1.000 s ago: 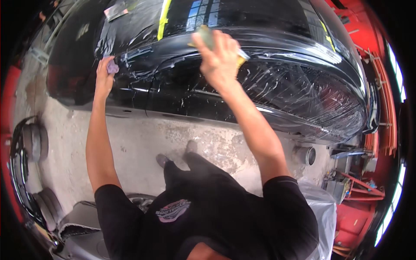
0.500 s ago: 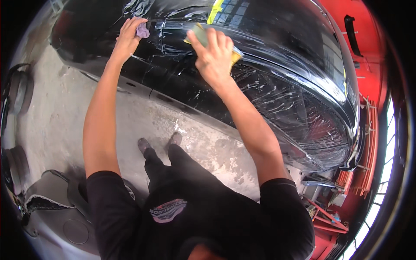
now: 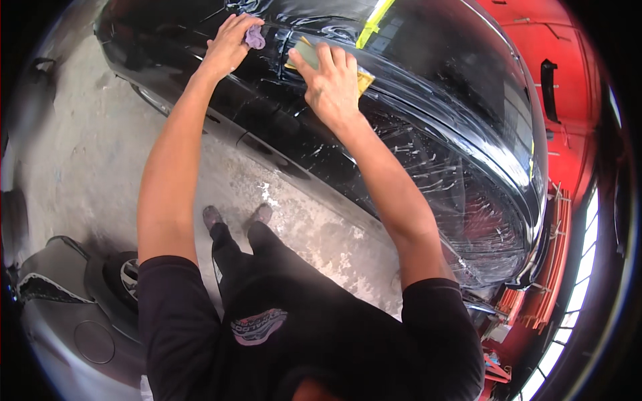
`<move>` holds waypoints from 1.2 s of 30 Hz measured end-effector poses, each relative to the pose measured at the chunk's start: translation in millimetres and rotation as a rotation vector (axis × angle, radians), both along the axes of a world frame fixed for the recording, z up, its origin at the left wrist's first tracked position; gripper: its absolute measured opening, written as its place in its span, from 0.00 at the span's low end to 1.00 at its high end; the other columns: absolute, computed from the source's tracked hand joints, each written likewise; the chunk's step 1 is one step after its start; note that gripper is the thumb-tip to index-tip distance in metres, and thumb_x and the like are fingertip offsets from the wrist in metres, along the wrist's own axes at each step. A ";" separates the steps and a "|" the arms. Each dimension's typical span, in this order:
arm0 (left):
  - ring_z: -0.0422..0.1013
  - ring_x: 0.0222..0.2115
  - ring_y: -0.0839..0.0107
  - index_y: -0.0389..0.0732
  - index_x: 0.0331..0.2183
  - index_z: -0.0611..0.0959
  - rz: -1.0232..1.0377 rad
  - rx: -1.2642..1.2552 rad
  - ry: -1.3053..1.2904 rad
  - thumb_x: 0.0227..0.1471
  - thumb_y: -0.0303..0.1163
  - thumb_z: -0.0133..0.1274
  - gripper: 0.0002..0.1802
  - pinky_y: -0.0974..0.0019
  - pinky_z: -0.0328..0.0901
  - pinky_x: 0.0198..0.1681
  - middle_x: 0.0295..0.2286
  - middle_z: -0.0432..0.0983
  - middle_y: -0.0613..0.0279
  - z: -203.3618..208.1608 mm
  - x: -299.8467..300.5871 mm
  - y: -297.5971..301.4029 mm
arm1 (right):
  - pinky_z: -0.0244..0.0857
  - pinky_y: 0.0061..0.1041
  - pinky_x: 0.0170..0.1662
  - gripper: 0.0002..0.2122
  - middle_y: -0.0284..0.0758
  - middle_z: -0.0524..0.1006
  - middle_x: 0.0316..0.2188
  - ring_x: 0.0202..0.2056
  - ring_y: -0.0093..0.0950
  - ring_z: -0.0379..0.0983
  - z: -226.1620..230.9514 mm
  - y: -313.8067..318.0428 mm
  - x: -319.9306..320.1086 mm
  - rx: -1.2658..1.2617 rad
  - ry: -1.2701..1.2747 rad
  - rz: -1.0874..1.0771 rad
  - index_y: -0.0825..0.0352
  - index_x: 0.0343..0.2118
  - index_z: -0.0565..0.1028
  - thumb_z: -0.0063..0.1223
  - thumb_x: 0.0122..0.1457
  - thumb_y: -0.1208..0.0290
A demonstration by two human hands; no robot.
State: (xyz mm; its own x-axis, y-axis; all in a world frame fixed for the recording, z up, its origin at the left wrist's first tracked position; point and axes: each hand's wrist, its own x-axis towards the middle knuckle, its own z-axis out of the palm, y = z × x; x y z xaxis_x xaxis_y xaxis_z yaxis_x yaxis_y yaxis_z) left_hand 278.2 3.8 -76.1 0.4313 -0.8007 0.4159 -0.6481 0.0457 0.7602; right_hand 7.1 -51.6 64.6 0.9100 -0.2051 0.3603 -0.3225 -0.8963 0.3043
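Observation:
A black car [image 3: 294, 110] fills the upper middle, its side panels wet-looking and streaked with pale smears. My left hand [image 3: 229, 41] rests near the roof edge, its fingers closed around a crumpled purple lump [image 3: 254, 37]; I cannot tell whether it is cloth or putty. To its right, my right hand [image 3: 332, 80] presses a folded grey-green and yellow sheet [image 3: 365, 83] against the body, fingers bent over it. Part of the sheet is hidden under the palm. A yellow tape strip [image 3: 374, 23] runs up the roof beyond my right hand.
Clear plastic film [image 3: 468, 214] covers the car's right part. Concrete floor [image 3: 174, 160] lies beneath, with my shoes on it. A grey car part [image 3: 63, 287] stands at lower left. Orange pipes [image 3: 554, 260] and a red wall [image 3: 568, 87] are on the right.
The view has shifted, so the car sits farther right in the picture. My right hand and sheet have slid left along the car, closer to my left hand, which keeps the purple lump.

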 end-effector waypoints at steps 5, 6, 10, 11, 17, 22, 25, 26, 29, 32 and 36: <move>0.51 0.77 0.51 0.62 0.63 0.79 0.055 -0.014 -0.025 0.58 0.19 0.57 0.35 0.08 0.47 0.67 0.70 0.66 0.72 -7.0 11.3 12.7 | 0.68 0.48 0.56 0.31 0.47 0.80 0.56 0.53 0.48 0.77 74.3 -32.8 -122.1 -0.132 -0.110 -0.053 0.49 0.62 0.83 0.69 0.53 0.80; 0.51 0.77 0.51 0.62 0.63 0.79 0.075 -0.002 -0.026 0.58 0.20 0.58 0.35 0.07 0.47 0.67 0.71 0.66 0.72 -5.6 6.6 14.1 | 0.68 0.47 0.55 0.27 0.47 0.80 0.55 0.53 0.47 0.77 93.5 -34.0 -151.8 -0.132 -0.119 -0.128 0.52 0.59 0.86 0.71 0.55 0.79; 0.50 0.77 0.51 0.63 0.63 0.79 0.085 0.031 -0.033 0.59 0.22 0.57 0.34 0.06 0.46 0.66 0.71 0.65 0.70 -4.4 -1.8 4.5 | 0.66 0.50 0.55 0.25 0.46 0.80 0.54 0.51 0.48 0.77 70.6 -24.3 -121.9 -0.134 -0.248 -0.167 0.52 0.57 0.87 0.69 0.54 0.78; 0.50 0.77 0.52 0.63 0.63 0.79 0.072 0.030 -0.035 0.60 0.23 0.57 0.33 0.06 0.46 0.66 0.72 0.65 0.70 -3.3 -2.5 1.7 | 0.66 0.50 0.55 0.28 0.45 0.81 0.52 0.51 0.47 0.77 54.8 -26.9 -90.1 -0.101 -0.220 -0.089 0.50 0.59 0.85 0.68 0.53 0.78; 0.50 0.78 0.53 0.64 0.64 0.79 -0.025 -0.010 -0.001 0.60 0.21 0.56 0.36 0.08 0.45 0.68 0.73 0.64 0.64 -15.1 19.3 6.9 | 0.72 0.47 0.53 0.28 0.42 0.81 0.49 0.51 0.44 0.78 50.4 -25.8 -29.2 0.005 -0.002 0.039 0.47 0.59 0.85 0.69 0.55 0.77; 0.50 0.78 0.52 0.63 0.63 0.80 0.089 -0.030 -0.015 0.58 0.18 0.53 0.37 0.04 0.42 0.66 0.73 0.65 0.63 -6.9 3.3 7.7 | 0.71 0.46 0.55 0.28 0.47 0.79 0.56 0.52 0.48 0.77 146.7 -57.5 -224.0 -0.095 -0.116 -0.216 0.55 0.60 0.86 0.70 0.55 0.81; 0.49 0.78 0.51 0.61 0.63 0.80 0.088 -0.023 -0.014 0.54 0.16 0.53 0.38 0.02 0.43 0.64 0.73 0.64 0.63 -7.3 -0.2 5.6 | 0.69 0.47 0.56 0.27 0.48 0.79 0.55 0.52 0.47 0.77 109.4 -39.1 -160.4 -0.120 -0.169 -0.201 0.54 0.58 0.87 0.70 0.54 0.80; 0.49 0.78 0.51 0.61 0.63 0.80 0.070 -0.009 -0.013 0.54 0.16 0.53 0.39 0.02 0.44 0.64 0.73 0.64 0.63 -1.4 -4.8 5.6 | 0.69 0.47 0.56 0.26 0.47 0.79 0.55 0.52 0.47 0.76 87.3 -30.2 -124.9 -0.105 -0.165 -0.149 0.52 0.58 0.87 0.69 0.54 0.79; 0.49 0.77 0.51 0.62 0.64 0.79 0.035 -0.014 -0.010 0.54 0.17 0.52 0.39 0.02 0.45 0.64 0.73 0.64 0.64 -1.5 -2.4 7.7 | 0.68 0.46 0.53 0.25 0.44 0.78 0.52 0.52 0.43 0.75 24.0 -16.3 -12.1 -0.045 -0.071 0.014 0.49 0.58 0.86 0.65 0.56 0.75; 0.49 0.78 0.52 0.62 0.64 0.79 0.023 0.060 0.031 0.55 0.18 0.52 0.39 0.01 0.44 0.64 0.73 0.63 0.65 8.2 3.8 16.8 | 0.69 0.46 0.54 0.26 0.43 0.79 0.54 0.53 0.44 0.76 34.2 -14.5 11.5 0.022 0.041 0.020 0.47 0.63 0.83 0.69 0.60 0.71; 0.48 0.78 0.54 0.63 0.63 0.79 0.093 0.048 0.015 0.54 0.17 0.53 0.39 -0.01 0.43 0.64 0.73 0.64 0.69 6.6 0.1 16.4 | 0.67 0.46 0.51 0.28 0.44 0.78 0.55 0.51 0.44 0.75 69.5 -28.8 -71.8 -0.044 0.033 0.010 0.50 0.60 0.85 0.67 0.53 0.77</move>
